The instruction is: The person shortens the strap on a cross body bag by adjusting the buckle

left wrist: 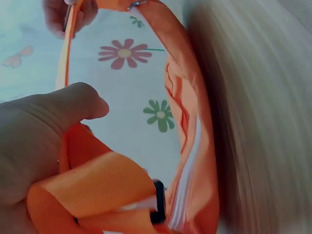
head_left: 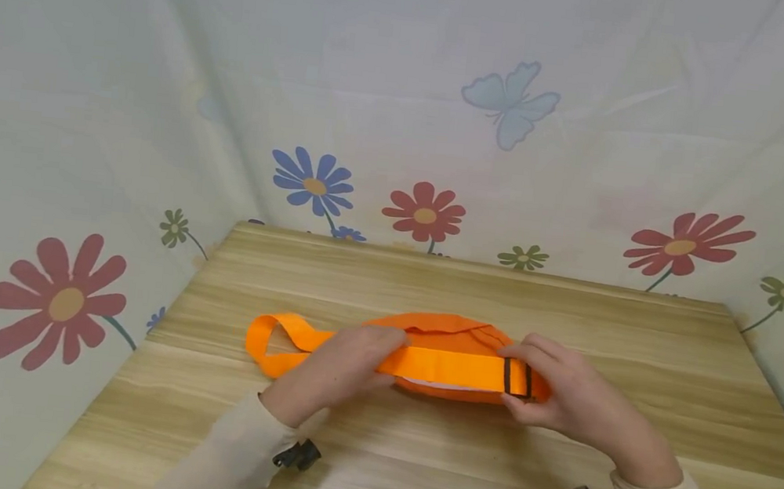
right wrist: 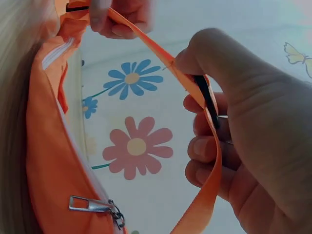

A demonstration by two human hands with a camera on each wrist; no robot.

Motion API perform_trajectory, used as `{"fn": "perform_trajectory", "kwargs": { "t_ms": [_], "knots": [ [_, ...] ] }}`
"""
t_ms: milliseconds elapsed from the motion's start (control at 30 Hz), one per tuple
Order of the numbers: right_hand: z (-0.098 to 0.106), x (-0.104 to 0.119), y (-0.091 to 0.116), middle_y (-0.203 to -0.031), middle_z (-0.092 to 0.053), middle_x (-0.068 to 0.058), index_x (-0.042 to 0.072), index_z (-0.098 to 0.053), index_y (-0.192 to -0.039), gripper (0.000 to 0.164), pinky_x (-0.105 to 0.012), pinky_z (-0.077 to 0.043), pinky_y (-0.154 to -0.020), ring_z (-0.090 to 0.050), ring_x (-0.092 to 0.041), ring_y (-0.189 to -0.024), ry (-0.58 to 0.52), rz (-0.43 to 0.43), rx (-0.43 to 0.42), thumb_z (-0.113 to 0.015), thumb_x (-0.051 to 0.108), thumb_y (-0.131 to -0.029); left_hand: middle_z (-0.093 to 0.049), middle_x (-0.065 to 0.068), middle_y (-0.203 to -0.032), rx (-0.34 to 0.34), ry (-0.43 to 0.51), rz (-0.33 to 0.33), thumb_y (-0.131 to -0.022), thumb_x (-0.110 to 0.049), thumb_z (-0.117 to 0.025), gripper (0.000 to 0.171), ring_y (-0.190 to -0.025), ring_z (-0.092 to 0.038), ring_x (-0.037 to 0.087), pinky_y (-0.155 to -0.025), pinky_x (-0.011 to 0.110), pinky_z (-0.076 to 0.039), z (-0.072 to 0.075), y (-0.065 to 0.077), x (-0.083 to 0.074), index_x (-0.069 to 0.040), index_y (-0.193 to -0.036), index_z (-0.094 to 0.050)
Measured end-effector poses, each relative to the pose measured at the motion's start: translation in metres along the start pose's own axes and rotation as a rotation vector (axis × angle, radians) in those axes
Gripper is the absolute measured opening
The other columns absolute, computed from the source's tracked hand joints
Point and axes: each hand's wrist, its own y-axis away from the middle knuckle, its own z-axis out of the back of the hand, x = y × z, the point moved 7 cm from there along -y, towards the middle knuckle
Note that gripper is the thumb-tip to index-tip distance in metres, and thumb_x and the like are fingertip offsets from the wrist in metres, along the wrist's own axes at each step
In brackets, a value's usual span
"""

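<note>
An orange waist bag (head_left: pixel 448 395) lies on the table with its orange strap (head_left: pixel 451 368) drawn across above it. My left hand (head_left: pixel 345 362) grips the strap near the bag's left end; in the left wrist view its thumb lies over the webbing, its other fingers hidden. At the right, my right hand (head_left: pixel 573 388) pinches the strap at a black slide buckle (right wrist: pixel 207 100), thumb on one side and curled fingers on the other. A metal zipper pull (right wrist: pixel 90 204) and white zipper tape show along the bag. A black fitting (left wrist: pixel 158 202) sits on the strap's left part.
A strap loop (head_left: pixel 258 342) spreads on the wood-grain table (head_left: pixel 332 278) to the left of my left hand. Behind and beside the table hangs a pale curtain (head_left: pixel 380 78) printed with flowers and a butterfly.
</note>
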Motion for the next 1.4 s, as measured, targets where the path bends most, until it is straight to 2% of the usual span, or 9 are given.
{"fn": "perform_trajectory", "kwargs": {
  "t_ms": [167,400,500,633,800,933,1100,1267,1400],
  "knots": [
    [0.005,-0.003,0.004,-0.103,-0.068,0.010,0.014,-0.071,-0.118,0.045,-0.012,-0.052,-0.077,-0.058,-0.003,-0.087,0.018,0.003,-0.012,-0.092,0.015,-0.078,-0.073,0.003,-0.108,0.001,-0.049,0.009,-0.088,-0.018,-0.092,0.043,-0.092,-0.067,0.021,-0.089,0.036,-0.063,0.000,0.009,0.009,-0.011,-0.120,-0.064],
    [0.011,-0.005,0.007,-0.101,-0.063,0.009,0.012,-0.070,-0.123,0.035,-0.014,-0.048,-0.075,-0.054,-0.003,-0.087,0.001,0.048,-0.068,-0.082,0.028,-0.094,-0.071,0.001,-0.103,-0.019,-0.084,0.020,-0.086,-0.021,-0.093,0.044,-0.087,-0.064,0.020,-0.085,0.034,-0.063,0.004,0.015,0.018,-0.012,-0.117,-0.063],
    [0.009,-0.004,0.006,-0.104,-0.061,0.009,0.011,-0.069,-0.128,0.045,-0.016,-0.050,-0.074,-0.054,-0.003,-0.088,0.041,0.032,-0.057,-0.071,0.048,-0.102,-0.071,0.001,-0.100,-0.016,-0.115,0.028,-0.087,-0.025,-0.093,0.044,-0.083,-0.063,0.021,-0.081,0.035,-0.063,0.006,0.011,0.017,-0.012,-0.116,-0.062],
    [0.006,0.000,0.002,-0.106,-0.062,0.007,0.012,-0.070,-0.125,0.059,-0.016,-0.054,-0.074,-0.056,-0.005,-0.088,0.077,0.009,-0.044,-0.051,0.064,-0.102,-0.070,0.001,-0.091,-0.027,-0.177,0.009,-0.087,-0.031,-0.093,0.046,-0.077,-0.062,0.020,-0.076,0.035,-0.061,0.005,0.006,0.011,-0.011,-0.111,-0.060],
    [0.003,0.003,-0.002,-0.106,-0.067,0.003,0.010,-0.071,-0.119,0.057,-0.012,-0.053,-0.077,-0.058,-0.008,-0.086,0.062,0.022,-0.079,-0.050,0.062,-0.104,-0.073,0.002,-0.101,-0.083,-0.203,-0.047,-0.087,-0.026,-0.092,0.046,-0.085,-0.067,0.021,-0.083,0.034,-0.062,0.001,-0.001,0.000,-0.009,-0.116,-0.061],
    [0.003,0.005,-0.004,-0.110,-0.069,0.002,0.010,-0.071,-0.123,0.058,-0.010,-0.052,-0.081,-0.059,-0.008,-0.086,0.056,0.018,-0.097,-0.050,0.061,-0.105,-0.075,0.007,-0.118,-0.129,-0.176,-0.042,-0.093,-0.008,-0.080,0.038,-0.100,-0.072,0.024,-0.096,0.036,-0.063,0.002,-0.005,-0.006,-0.007,-0.126,-0.062],
    [0.004,0.006,-0.006,-0.109,-0.069,0.002,0.011,-0.071,-0.122,0.058,-0.011,-0.053,-0.082,-0.060,-0.009,-0.088,0.073,0.020,-0.097,-0.048,0.062,-0.105,-0.071,0.007,-0.104,-0.147,-0.201,-0.017,-0.096,0.001,-0.069,0.027,-0.089,-0.067,0.023,-0.087,0.034,-0.062,0.002,-0.007,-0.006,-0.005,-0.121,-0.061],
    [0.008,0.005,-0.004,-0.108,-0.069,0.003,0.011,-0.072,-0.120,0.057,-0.010,-0.053,-0.083,-0.060,-0.009,-0.087,0.072,0.042,-0.095,-0.050,0.061,-0.104,-0.063,0.003,-0.088,-0.120,-0.187,-0.017,-0.092,0.000,-0.078,0.034,-0.075,-0.058,0.021,-0.075,0.032,-0.058,0.001,-0.003,-0.002,-0.005,-0.117,-0.057],
    [0.014,0.003,0.001,-0.108,-0.070,0.003,0.011,-0.072,-0.119,0.057,-0.009,-0.053,-0.086,-0.062,-0.010,-0.088,0.084,0.051,-0.108,-0.051,0.061,-0.104,-0.067,0.004,-0.094,-0.067,-0.140,0.052,-0.090,-0.005,-0.086,0.044,-0.081,-0.064,0.022,-0.081,0.035,-0.062,0.001,0.003,0.008,-0.009,-0.121,-0.056]
  ]
}}
